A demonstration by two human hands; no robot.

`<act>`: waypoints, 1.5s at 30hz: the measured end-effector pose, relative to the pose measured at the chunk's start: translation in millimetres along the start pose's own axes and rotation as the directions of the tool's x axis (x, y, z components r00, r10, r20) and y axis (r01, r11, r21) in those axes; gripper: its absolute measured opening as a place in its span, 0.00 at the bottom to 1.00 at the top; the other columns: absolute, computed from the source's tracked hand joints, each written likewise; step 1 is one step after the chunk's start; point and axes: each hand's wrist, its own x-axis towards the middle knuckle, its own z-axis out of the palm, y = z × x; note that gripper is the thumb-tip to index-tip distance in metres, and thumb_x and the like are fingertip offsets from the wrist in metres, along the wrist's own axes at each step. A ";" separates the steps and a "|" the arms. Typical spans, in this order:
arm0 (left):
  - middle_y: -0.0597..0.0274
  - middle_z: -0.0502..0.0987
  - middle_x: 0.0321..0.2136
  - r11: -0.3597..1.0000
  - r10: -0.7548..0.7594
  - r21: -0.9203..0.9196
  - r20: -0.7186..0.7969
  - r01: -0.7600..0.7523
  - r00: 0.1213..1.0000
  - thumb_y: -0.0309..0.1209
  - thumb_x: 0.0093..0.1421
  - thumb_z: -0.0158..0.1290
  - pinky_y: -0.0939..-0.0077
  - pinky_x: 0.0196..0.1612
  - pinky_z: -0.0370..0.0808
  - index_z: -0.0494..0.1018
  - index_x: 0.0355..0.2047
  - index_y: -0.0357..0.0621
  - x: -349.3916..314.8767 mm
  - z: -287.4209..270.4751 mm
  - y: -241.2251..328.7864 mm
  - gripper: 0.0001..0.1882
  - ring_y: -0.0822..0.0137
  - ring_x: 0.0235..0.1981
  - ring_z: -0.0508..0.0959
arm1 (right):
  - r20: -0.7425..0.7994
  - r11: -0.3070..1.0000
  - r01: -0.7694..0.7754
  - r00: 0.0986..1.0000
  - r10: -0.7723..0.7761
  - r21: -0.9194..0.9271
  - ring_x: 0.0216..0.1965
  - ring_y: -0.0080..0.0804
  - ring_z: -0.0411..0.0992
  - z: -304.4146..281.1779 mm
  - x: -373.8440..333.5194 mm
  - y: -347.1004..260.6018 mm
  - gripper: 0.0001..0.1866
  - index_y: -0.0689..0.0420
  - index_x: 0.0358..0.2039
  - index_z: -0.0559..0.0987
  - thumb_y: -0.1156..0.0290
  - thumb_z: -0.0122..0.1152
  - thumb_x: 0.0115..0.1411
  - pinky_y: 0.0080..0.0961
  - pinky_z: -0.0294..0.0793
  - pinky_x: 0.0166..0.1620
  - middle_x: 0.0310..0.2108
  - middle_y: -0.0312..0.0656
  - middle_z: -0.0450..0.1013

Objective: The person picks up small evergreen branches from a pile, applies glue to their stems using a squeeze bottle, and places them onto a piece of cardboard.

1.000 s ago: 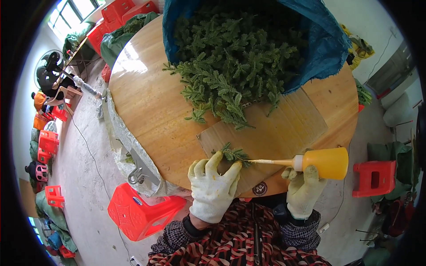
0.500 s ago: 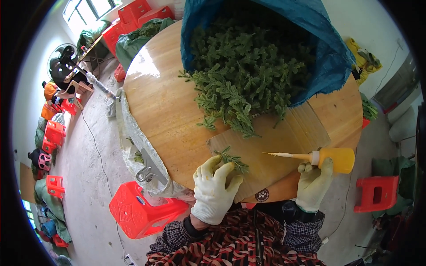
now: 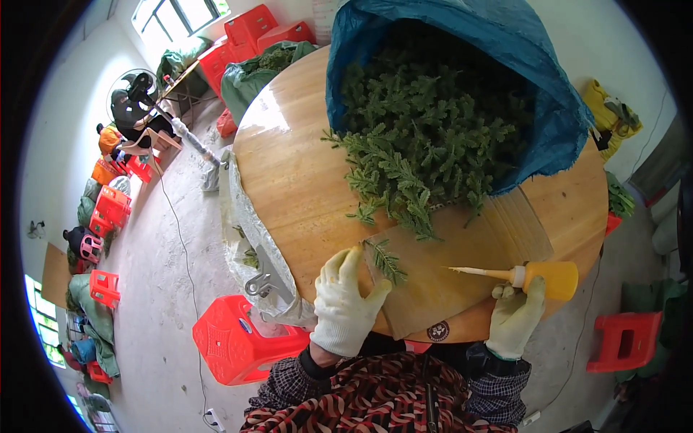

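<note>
My left hand (image 3: pixel 348 303), in a whitish glove with yellow-stained fingertips, is at the table's near edge with thumb and fingers apart. Its fingertips are beside the upper end of a small green fir sprig (image 3: pixel 388 261), which lies over the cardboard sheet (image 3: pixel 462 260). My right hand (image 3: pixel 516 317), gloved too, grips a yellow squeeze bottle (image 3: pixel 552 280). The bottle is on its side, its long thin nozzle pointing left above the cardboard. Beyond my hands, a heap of green fir sprigs (image 3: pixel 426 137) spills from a blue bag (image 3: pixel 559 123).
Everything rests on a round wooden table (image 3: pixel 289 173). Clear plastic with a metal clip (image 3: pixel 271 281) hangs at its left edge. Red stools stand at left (image 3: pixel 242 339) and right (image 3: pixel 626 341). A fan (image 3: pixel 137 94) and a person (image 3: pixel 110 138) are at the far left.
The whole view has shifted slightly, moving the table right and down. My left fingers have moved off the sprig's middle to its upper end. The bottle stays in my right hand.
</note>
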 end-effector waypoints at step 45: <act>0.53 0.78 0.42 0.546 -0.546 0.710 -0.102 0.445 0.832 0.33 0.58 0.52 0.62 0.45 0.74 0.79 0.43 0.50 63.0 -81.9 -115.9 0.13 0.53 0.40 0.79 | 0.035 1.000 -0.013 0.999 0.012 0.022 0.24 0.22 0.66 -2.7 -0.6 -0.1 0.16 0.58 0.45 0.70 0.61 0.52 0.64 0.24 0.74 0.29 0.31 0.37 0.70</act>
